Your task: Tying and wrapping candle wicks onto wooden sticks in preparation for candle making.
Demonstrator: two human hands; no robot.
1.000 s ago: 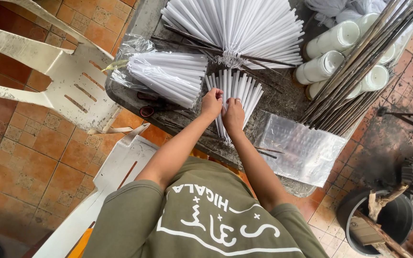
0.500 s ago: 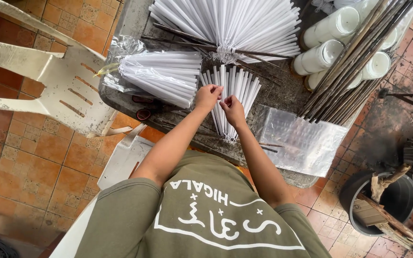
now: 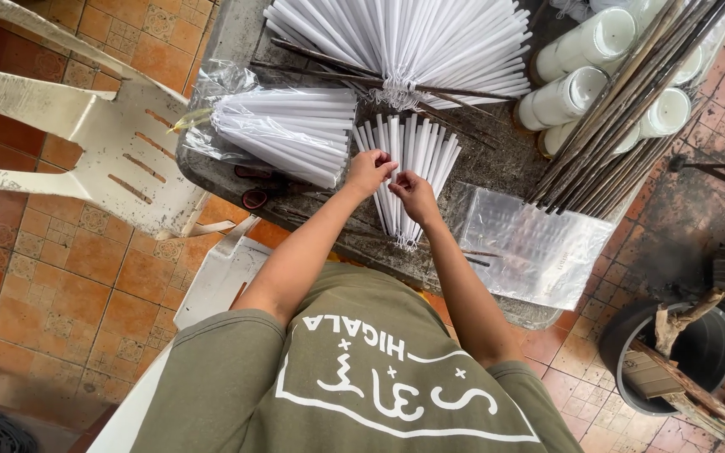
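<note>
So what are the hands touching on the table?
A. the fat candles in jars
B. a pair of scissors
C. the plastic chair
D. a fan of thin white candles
D: both the left hand and the right hand rest on the small fan of thin white candles spread on the table.

The upper ends of the large fan of long white tapered candles [image 3: 404, 38] are running off the top edge. The fingertips of the left hand [image 3: 368, 171] and the right hand [image 3: 415, 193] are curling out of sight over the small fan of thin white candles [image 3: 417, 159], so the grip cannot be told. The bundle of dark wooden sticks [image 3: 623, 109] is covering part of the white cylindrical jar candles [image 3: 564, 96]. The dark round bucket [image 3: 673, 352] is lying partly beyond the right edge.
</note>
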